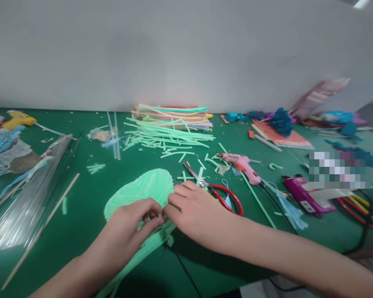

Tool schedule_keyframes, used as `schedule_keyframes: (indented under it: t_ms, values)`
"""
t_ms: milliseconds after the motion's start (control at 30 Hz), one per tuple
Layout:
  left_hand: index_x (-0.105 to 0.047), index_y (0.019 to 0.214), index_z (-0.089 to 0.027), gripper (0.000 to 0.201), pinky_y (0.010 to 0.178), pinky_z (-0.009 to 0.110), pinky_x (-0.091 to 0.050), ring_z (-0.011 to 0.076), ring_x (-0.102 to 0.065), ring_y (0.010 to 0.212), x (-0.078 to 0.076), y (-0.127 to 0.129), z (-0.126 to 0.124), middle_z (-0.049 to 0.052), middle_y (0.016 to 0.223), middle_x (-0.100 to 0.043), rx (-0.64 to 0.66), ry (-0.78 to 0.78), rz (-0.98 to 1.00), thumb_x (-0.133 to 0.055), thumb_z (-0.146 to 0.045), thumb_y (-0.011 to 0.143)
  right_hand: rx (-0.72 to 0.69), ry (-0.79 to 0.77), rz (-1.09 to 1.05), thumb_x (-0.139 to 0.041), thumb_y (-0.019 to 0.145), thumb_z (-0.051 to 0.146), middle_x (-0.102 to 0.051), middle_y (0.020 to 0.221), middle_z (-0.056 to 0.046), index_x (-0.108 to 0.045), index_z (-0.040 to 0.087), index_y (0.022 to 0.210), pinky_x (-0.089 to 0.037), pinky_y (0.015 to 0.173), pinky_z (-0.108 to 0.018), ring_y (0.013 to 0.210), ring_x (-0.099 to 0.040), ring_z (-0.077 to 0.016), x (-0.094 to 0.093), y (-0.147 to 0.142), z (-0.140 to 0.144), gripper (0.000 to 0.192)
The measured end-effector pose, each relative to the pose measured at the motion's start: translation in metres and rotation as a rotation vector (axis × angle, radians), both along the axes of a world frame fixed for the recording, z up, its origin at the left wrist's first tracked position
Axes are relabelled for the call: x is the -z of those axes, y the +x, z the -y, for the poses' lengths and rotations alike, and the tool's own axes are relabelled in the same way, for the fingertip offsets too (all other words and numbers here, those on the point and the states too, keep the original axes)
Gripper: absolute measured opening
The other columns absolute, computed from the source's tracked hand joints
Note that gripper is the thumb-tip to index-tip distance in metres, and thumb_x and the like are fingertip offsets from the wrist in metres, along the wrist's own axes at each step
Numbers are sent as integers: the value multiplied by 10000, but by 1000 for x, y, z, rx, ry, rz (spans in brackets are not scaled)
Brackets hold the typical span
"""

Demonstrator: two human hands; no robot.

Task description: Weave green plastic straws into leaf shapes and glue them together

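A light green leaf shape of fuzzy pipe cleaners [143, 182] lies on the table, its long stems running down toward me. My left hand [133, 225] is closed in a pinch at the leaf's lower edge, thumb and index finger together. Against those fingertips my right hand [194, 211] is closed too, fingers curled over the same edge. The exact bit between the fingertips is hidden. Just beyond my right hand are red-handled scissors [225, 198], blades pointing away, with short cut green pieces [200, 176] around them.
Bundled pipe cleaners [170, 132] lie at the back by the wall. To the right are a pink glue gun [240, 165] with a cord and a magenta device [311, 196]. On the left are clear plastic strips [27, 203], a wooden stick [43, 227] and a yellow glue gun [20, 120].
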State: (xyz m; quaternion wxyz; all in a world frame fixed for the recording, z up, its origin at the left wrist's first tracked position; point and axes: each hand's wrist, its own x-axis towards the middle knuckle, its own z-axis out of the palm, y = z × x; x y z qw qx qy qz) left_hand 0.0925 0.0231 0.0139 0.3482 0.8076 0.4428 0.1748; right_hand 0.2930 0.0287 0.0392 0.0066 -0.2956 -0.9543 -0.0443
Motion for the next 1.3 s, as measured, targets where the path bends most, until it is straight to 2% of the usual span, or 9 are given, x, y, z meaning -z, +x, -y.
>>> schedule_keyframes:
  t_ms: [100, 233, 400, 600, 700, 800, 967, 1133, 1300]
  values:
    - [-626, 859, -257, 158, 636, 236, -415, 119, -590, 701, 7, -2, -9, -69, 743, -651, -85, -157, 80, -577, -404, 895, 5, -124, -21, -539, 901, 124, -601, 821, -42, -594, 155, 898, -316, 684, -331, 784, -516, -199, 5, 7, -7, 64]
    - [-655, 863, -243, 149, 654, 253, -406, 132, -586, 735, 22, -4, -12, -35, 797, -650, -35, -51, 35, -582, -369, 898, 42, -257, -95, -546, 880, 111, -625, 919, -54, -571, 143, 998, -340, 730, -314, 853, -537, -191, 10, 13, -11, 125]
    - [-656, 845, -237, 175, 734, 264, -420, 144, -601, 818, 32, -1, -5, -6, 874, -634, 43, 11, 40, -526, -315, 934, 55, -151, -74, -509, 878, 80, -634, 954, -70, -572, 140, 1041, -333, 771, -340, 872, -558, -208, 4, 14, -12, 185]
    - [-620, 862, -243, 195, 640, 257, -405, 147, -576, 758, 29, -1, -9, -2, 875, -617, 36, -30, -69, -498, -379, 932, 336, 41, 17, -491, 917, 121, -663, 863, -73, -617, 157, 1023, -338, 764, -377, 812, -600, -232, -19, 54, -32, 168]
    - [-600, 837, -242, 180, 597, 231, -401, 147, -577, 786, 26, -1, -15, -1, 871, -607, 88, -95, -38, -504, -370, 919, 524, 42, -15, -524, 908, 119, -676, 888, -78, -620, 159, 1036, -377, 770, -373, 838, -618, -236, -28, 74, -35, 164]
    - [-533, 752, -224, 172, 578, 232, -372, 135, -541, 713, 22, 1, -16, -18, 768, -566, 75, -56, -28, -509, -312, 897, 534, -84, -175, -577, 898, 164, -669, 868, -37, -630, 186, 904, -418, 725, -306, 829, -616, -190, -29, 71, -23, 58]
    - [-477, 648, -210, 227, 543, 252, -316, 117, -450, 575, 16, 6, -14, -50, 602, -473, -11, 15, -12, -508, -262, 867, 236, -358, -414, -622, 898, 278, -653, 785, 3, -649, 194, 853, -428, 690, -245, 763, -609, -138, 2, 26, 8, 99]
    - [-529, 696, -205, 214, 567, 250, -364, 127, -502, 615, 9, 2, -13, -40, 640, -527, -67, -29, 67, -484, -281, 891, 230, -146, -386, -621, 869, 479, -651, 772, -47, -628, 148, 894, -408, 584, -283, 701, -605, -185, 42, -10, 19, 331]
    - [-566, 764, -202, 281, 595, 257, -398, 137, -529, 651, 9, -6, -14, -27, 695, -568, -73, -109, 95, -452, -393, 936, 198, 8, -310, -481, 934, 284, -620, 733, -24, -592, 165, 853, -348, 515, -295, 624, -580, -169, 52, -15, 16, 182]
